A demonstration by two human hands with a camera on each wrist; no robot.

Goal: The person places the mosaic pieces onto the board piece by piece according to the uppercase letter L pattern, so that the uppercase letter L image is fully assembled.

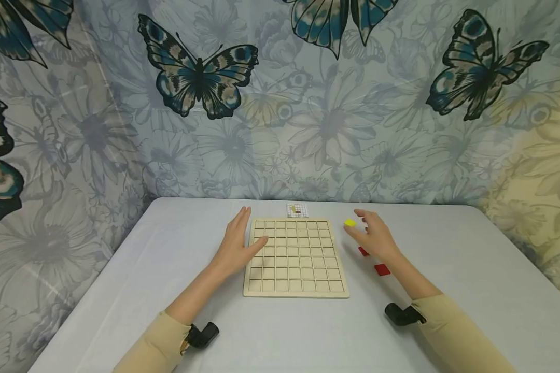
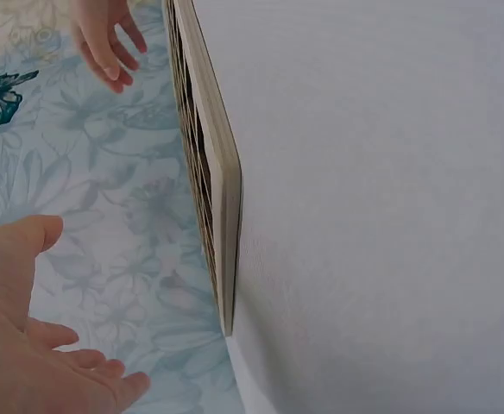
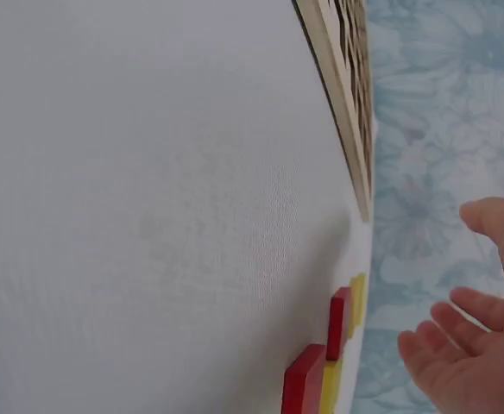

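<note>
A pale wooden grid board (image 1: pixel 296 259) with rows of square cells lies on the table. My left hand (image 1: pixel 235 249) hovers by its left edge, fingers extended and thumb spread over the cells; the left wrist view shows a gap between hand and board. To the right of the board, my right hand (image 1: pixel 375 237) is held in the air with thumb and fingers apart, holding nothing. Near its thumb is a yellow tile (image 1: pixel 350 223). Beneath that hand and wrist lie a partly hidden red tile (image 1: pixel 363 252) and another red tile (image 1: pixel 382 270). Yellow pieces (image 3: pixel 356 302) also show beside the red ones in the right wrist view.
A small card (image 1: pixel 297 210) with a coloured grid pattern lies behind the board. White cloth covers the table (image 1: pixel 168 228). Butterfly-patterned fabric (image 1: pixel 308 145) hangs behind and at the sides. A dark wrist camera (image 1: pixel 403 314) sits at the right cuff, another (image 1: pixel 204 335) at the left.
</note>
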